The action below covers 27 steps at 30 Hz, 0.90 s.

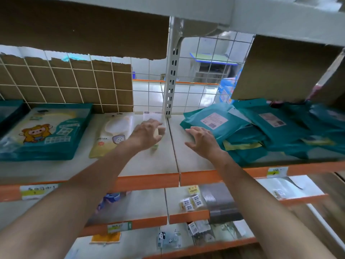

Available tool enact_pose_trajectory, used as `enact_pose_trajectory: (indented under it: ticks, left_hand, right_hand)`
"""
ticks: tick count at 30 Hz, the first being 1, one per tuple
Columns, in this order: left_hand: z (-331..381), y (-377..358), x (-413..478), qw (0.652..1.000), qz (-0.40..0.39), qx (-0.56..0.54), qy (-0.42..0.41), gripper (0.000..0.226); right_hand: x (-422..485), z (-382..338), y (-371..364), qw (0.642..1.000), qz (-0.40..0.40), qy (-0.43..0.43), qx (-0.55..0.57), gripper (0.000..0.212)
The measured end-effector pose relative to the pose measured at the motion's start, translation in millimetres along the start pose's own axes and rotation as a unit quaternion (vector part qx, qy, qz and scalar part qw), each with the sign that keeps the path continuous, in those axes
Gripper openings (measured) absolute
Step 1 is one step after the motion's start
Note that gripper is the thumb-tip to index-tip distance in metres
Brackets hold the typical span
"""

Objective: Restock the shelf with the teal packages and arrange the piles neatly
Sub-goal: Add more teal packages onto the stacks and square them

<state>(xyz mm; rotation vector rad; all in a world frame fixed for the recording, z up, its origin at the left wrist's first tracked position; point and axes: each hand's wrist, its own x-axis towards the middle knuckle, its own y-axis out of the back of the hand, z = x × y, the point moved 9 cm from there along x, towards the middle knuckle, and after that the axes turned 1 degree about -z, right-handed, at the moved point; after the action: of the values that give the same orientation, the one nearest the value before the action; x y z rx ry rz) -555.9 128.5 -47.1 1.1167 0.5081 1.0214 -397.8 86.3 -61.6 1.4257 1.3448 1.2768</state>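
Note:
A loose, untidy pile of teal packages (265,128) lies on the right half of the shelf board (188,161); the top left one carries a pink label (214,119). My right hand (202,140) is spread open on the board, its fingertips at the pile's left edge. My left hand (147,133) reaches to the middle of the shelf and curls over a small clear packet (155,116) with a white label. A neat stack of teal packages with a cartoon bear (48,133) sits at the left.
A pale yellow flat package (110,135) lies beside my left hand. A white slotted upright (170,81) and wire mesh (74,81) close the back. A cardboard box (280,71) hangs low over the teal pile. Lower shelves (130,208) hold small packets.

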Motion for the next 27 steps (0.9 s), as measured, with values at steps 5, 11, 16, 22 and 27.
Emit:
enact_pose_trajectory:
  ticks: [5, 11, 16, 22, 27]
  left_hand:
    - [44, -11, 13, 1.000, -0.010, 0.019, -0.023, 0.053]
    - [113, -40, 27, 0.998, -0.034, 0.012, -0.044, 0.055]
    - [177, -66, 34, 1.000, -0.011, 0.007, -0.019, 0.051]
    - [244, -96, 42, 1.000, 0.008, 0.004, -0.015, 0.051]
    - [283, -119, 51, 1.000, 0.000, 0.016, -0.020, 0.053]
  right_hand:
    - [-15, 39, 27, 0.999, 0.003, -0.034, -0.026, 0.052]
    - [-48, 103, 61, 0.997, 0.029, -0.040, -0.064, 0.050]
    - [-73, 164, 87, 0.996, 0.041, -0.041, -0.072, 0.050]
    - [-98, 220, 106, 0.997, 0.048, -0.018, -0.060, 0.051]
    - [-115, 266, 110, 0.997, 0.041, -0.034, -0.053, 0.053]
